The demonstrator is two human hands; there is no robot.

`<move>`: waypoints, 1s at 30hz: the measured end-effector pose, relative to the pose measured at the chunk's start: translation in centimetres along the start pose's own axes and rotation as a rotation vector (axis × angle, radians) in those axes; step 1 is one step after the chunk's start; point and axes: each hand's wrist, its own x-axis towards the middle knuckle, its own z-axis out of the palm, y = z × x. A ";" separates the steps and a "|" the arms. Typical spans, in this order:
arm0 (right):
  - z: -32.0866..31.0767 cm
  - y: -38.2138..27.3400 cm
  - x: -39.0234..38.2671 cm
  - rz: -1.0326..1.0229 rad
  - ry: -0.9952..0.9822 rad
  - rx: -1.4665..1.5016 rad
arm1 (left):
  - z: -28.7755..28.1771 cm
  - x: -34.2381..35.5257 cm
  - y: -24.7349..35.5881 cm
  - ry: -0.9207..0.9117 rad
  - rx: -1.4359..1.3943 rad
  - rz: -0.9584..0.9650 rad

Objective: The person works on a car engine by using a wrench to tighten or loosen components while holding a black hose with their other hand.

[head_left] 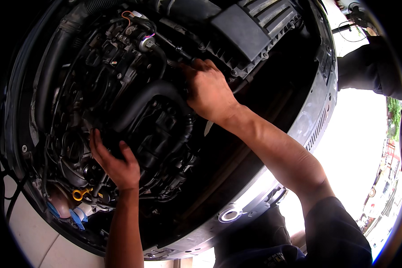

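Observation:
An open engine bay fills most of the view, with a dark engine (pixel 111 71) and a thick curved black hose (pixel 143 96) across its middle. My right hand (pixel 207 89) is closed around the end of a dark long-shafted tool (pixel 179 50), beside a black ribbed housing (pixel 243 33); its fingertips are partly hidden. Lower left of the hose, my left hand (pixel 116 161) has its fingers apart, touching or just over the engine parts, holding nothing that I can see. Below it are a yellow dipstick loop (pixel 79 194) and blue-capped reservoirs (pixel 78 214).
The metal front edge of the car (pixel 312 116) curves down the right, with a round opening (pixel 230 215) near the bottom. Beyond it, at upper right, is a dark-clothed shape (pixel 368 67), possibly a person. Pale tiled floor (pixel 33 228) shows at lower left.

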 end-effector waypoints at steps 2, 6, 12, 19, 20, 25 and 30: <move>0.5 -0.4 0.3 -0.001 -0.013 0.165 | 0.1 0.0 0.1 -0.003 0.004 0.003; 0.8 -0.2 0.4 0.011 0.047 0.228 | 0.2 0.1 0.4 0.003 -0.011 0.002; -2.0 -0.1 -0.2 0.297 -0.018 0.321 | -0.1 -0.1 0.0 0.005 -0.013 -0.006; 0.5 -0.1 0.6 0.599 0.114 0.729 | 0.1 0.1 0.3 0.001 -0.018 -0.005; 0.0 -0.3 0.9 0.619 0.091 0.757 | 0.1 0.1 0.3 0.000 -0.015 -0.006; -0.3 -0.4 2.2 0.662 -0.032 0.792 | 0.1 0.1 0.4 -0.008 -0.028 -0.026; 1.2 -1.0 1.8 0.558 0.040 0.737 | 0.1 0.1 0.3 -0.008 -0.029 -0.020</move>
